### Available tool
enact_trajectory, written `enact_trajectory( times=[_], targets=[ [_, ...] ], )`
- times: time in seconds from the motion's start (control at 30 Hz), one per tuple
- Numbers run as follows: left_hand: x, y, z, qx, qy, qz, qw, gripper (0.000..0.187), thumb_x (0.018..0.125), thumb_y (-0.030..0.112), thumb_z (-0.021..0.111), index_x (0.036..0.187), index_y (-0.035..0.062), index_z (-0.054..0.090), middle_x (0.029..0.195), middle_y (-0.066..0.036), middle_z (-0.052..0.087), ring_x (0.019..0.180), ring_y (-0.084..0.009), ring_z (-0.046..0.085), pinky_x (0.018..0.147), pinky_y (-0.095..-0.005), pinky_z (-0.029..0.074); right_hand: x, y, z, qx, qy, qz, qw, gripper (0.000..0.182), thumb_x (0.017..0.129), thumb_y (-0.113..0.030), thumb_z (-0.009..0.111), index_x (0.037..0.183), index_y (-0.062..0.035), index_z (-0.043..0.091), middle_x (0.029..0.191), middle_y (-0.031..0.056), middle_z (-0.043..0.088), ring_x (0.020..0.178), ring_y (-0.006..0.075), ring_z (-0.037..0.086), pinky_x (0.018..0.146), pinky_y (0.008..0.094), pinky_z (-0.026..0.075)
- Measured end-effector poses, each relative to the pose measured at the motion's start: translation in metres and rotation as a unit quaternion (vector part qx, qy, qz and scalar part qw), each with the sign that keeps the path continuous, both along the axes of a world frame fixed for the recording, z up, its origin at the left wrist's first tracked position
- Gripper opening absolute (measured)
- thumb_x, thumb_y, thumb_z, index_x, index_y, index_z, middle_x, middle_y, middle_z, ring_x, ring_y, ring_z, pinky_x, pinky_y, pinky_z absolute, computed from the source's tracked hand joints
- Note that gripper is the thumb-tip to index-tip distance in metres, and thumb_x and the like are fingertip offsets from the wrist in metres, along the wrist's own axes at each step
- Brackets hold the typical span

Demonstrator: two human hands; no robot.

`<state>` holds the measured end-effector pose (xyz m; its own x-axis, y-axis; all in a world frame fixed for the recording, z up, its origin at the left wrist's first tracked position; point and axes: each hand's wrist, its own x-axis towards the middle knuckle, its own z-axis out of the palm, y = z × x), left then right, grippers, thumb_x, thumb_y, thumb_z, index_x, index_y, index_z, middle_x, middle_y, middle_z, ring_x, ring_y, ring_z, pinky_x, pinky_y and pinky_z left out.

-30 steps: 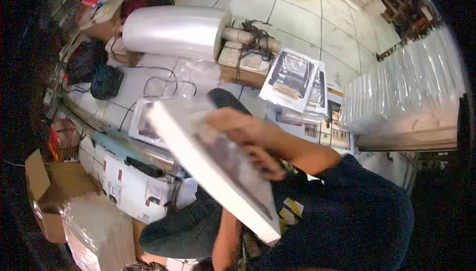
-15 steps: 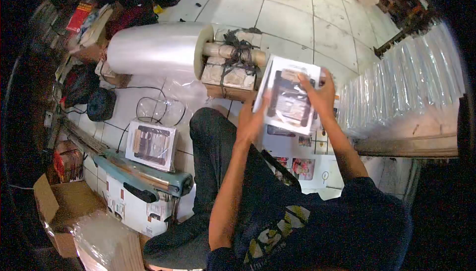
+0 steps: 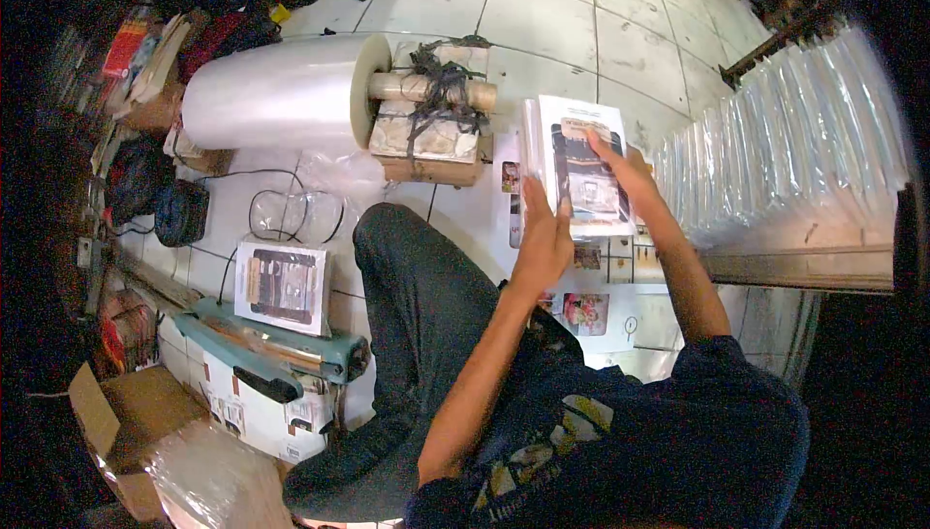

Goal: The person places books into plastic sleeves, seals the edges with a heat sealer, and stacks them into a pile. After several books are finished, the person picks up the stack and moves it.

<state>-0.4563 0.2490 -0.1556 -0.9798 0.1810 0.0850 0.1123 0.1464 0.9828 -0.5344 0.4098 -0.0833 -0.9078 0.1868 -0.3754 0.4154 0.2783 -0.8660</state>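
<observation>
Between my hands is a small stack of white books (image 3: pixel 590 204) with a dark printed cover picture, its spines or edges showing at the left. My right hand (image 3: pixel 628 175) grips the right side, one finger or thumb lying over the cover. Against the lower left side presses my left hand (image 3: pixel 544 246), its fingers pointing up along the edge. Beneath the stack lie printed white sheets (image 3: pixel 620 321) with small colour pictures. A similar book in clear plastic (image 3: pixel 282 287) rests by the teal impulse sealer (image 3: pixel 281 347) at the left.
A large roll of clear film (image 3: pixel 276 93) sits on a tube beside a block (image 3: pixel 426 132) tied with black strips. Plastic-wrapped packs (image 3: pixel 785 141) stand in a row at right. An open carton (image 3: pixel 145 403) and stacked plastic sleeves (image 3: pixel 218 476) are at lower left. A black cable crosses the tiles.
The stack has turned more upright, exposing its left edges. My left hand has shifted right and lower along the stack. The whole view has swung slightly, moving the surroundings left.
</observation>
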Motion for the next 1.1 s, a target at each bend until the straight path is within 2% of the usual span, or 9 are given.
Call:
enact_trajectory(
  times=[0.2, 0.27, 0.33, 0.4, 0.5, 0.6, 0.73, 0.97, 1.1],
  targets=[
    [-0.009, -0.038, 0.013, -0.022, -0.117, -0.021, 0.993, 0.084, 0.097, 0.054, 0.036, 0.147, -0.0055, 0.005, 0.154, -0.026, 0.003, 0.145, -0.0344, 0.002, 0.114, -0.0517, 0.005, -0.027, 0.020, -0.037, 0.012, -0.001, 0.039, 0.999, 0.077, 0.076, -0.063, 0.067, 0.118, 0.0015, 0.059, 0.103, 0.0131, 0.066, 0.087, 0.0200, 0.063, 0.079, 0.0314, 0.051],
    [0.019, -0.068, 0.021, 0.023, -0.093, 0.018, 0.995, 0.076, 0.096, 0.052, 0.041, 0.144, -0.0047, 0.025, 0.146, -0.026, 0.030, 0.139, -0.0303, 0.027, 0.112, -0.0381, 0.022, -0.025, 0.022, -0.032, -0.026, -0.039, 0.068, 0.997, 0.084, 0.075, -0.063, 0.068, 0.125, 0.0038, 0.054, 0.115, 0.0192, 0.062, 0.101, 0.0264, 0.061, 0.091, 0.0360, 0.046],
    [0.053, -0.104, 0.035, 0.101, -0.120, 0.016, 0.987, 0.065, 0.096, 0.046, 0.048, 0.135, -0.0065, 0.042, 0.133, -0.023, 0.050, 0.127, -0.0254, 0.045, 0.105, -0.0335, 0.035, -0.040, 0.036, -0.050, 0.347, 0.135, -0.056, 0.926, 0.086, 0.075, -0.060, 0.069, 0.128, 0.0049, 0.051, 0.125, 0.0241, 0.056, 0.117, 0.0315, 0.053, 0.100, 0.0397, 0.040],
    [0.088, -0.141, 0.038, 0.146, -0.132, 0.067, 0.978, 0.059, 0.096, 0.042, 0.052, 0.129, -0.0071, 0.050, 0.125, -0.019, 0.059, 0.119, -0.0229, 0.054, 0.100, -0.0328, 0.041, -0.030, 0.003, -0.022, 0.417, 0.388, -0.079, 0.818, 0.077, 0.079, -0.050, 0.071, 0.130, 0.0034, 0.049, 0.132, 0.0227, 0.051, 0.124, 0.0316, 0.048, 0.100, 0.0407, 0.040],
    [0.141, -0.195, 0.039, 0.117, -0.250, -0.056, 0.959, 0.040, 0.092, 0.031, 0.062, 0.112, -0.0031, 0.065, 0.106, -0.011, 0.069, 0.096, -0.0138, 0.062, 0.089, -0.0297, 0.048, 0.003, -0.107, 0.023, 0.300, 0.453, -0.015, 0.839, 0.054, 0.081, -0.035, 0.072, 0.122, -0.0015, 0.057, 0.122, 0.0152, 0.060, 0.116, 0.0272, 0.055, 0.096, 0.0383, 0.043],
    [0.173, -0.234, 0.016, 0.252, -0.246, -0.123, 0.928, 0.034, 0.089, 0.024, 0.067, 0.105, -0.0052, 0.068, 0.112, -0.017, 0.066, 0.101, -0.0195, 0.063, 0.090, -0.0318, 0.051, 0.030, -0.220, 0.012, 0.111, 0.375, 0.266, 0.881, 0.033, 0.081, -0.024, 0.073, 0.108, -0.0060, 0.064, 0.107, 0.0082, 0.066, 0.096, 0.0146, 0.062, 0.087, 0.0317, 0.048],
    [0.180, -0.252, -0.014, 0.378, -0.271, -0.144, 0.874, 0.040, 0.089, 0.026, 0.066, 0.105, -0.0098, 0.064, 0.122, -0.021, 0.060, 0.109, -0.0283, 0.061, 0.091, -0.0395, 0.053, 0.061, -0.370, -0.049, 0.047, 0.355, 0.599, 0.716, 0.077, 0.073, -0.037, 0.079, 0.134, -0.0043, 0.045, 0.134, 0.0221, 0.047, 0.126, 0.0354, 0.044, 0.106, 0.0423, 0.034],
    [0.182, -0.254, -0.012, 0.313, -0.278, -0.141, 0.897, 0.044, 0.089, 0.033, 0.065, 0.102, -0.0095, 0.065, 0.117, -0.018, 0.063, 0.107, -0.0253, 0.062, 0.084, -0.0381, 0.057, 0.075, -0.526, -0.096, 0.108, 0.441, 0.666, 0.592, 0.065, 0.076, 0.001, 0.057, 0.137, -0.0178, 0.043, 0.137, 0.0207, 0.042, 0.125, 0.0450, 0.036, 0.104, 0.0510, 0.032],
    [0.182, -0.256, -0.018, 0.310, -0.236, -0.160, 0.907, 0.041, 0.091, 0.032, 0.063, 0.109, -0.0044, 0.065, 0.105, -0.014, 0.067, 0.097, -0.0226, 0.064, 0.083, -0.0360, 0.057, 0.079, -0.564, -0.093, 0.070, 0.490, 0.660, 0.565, 0.060, 0.071, -0.012, 0.067, 0.129, -0.0174, 0.052, 0.131, 0.0146, 0.051, 0.120, 0.0355, 0.046, 0.097, 0.0565, 0.036]
  ],
)
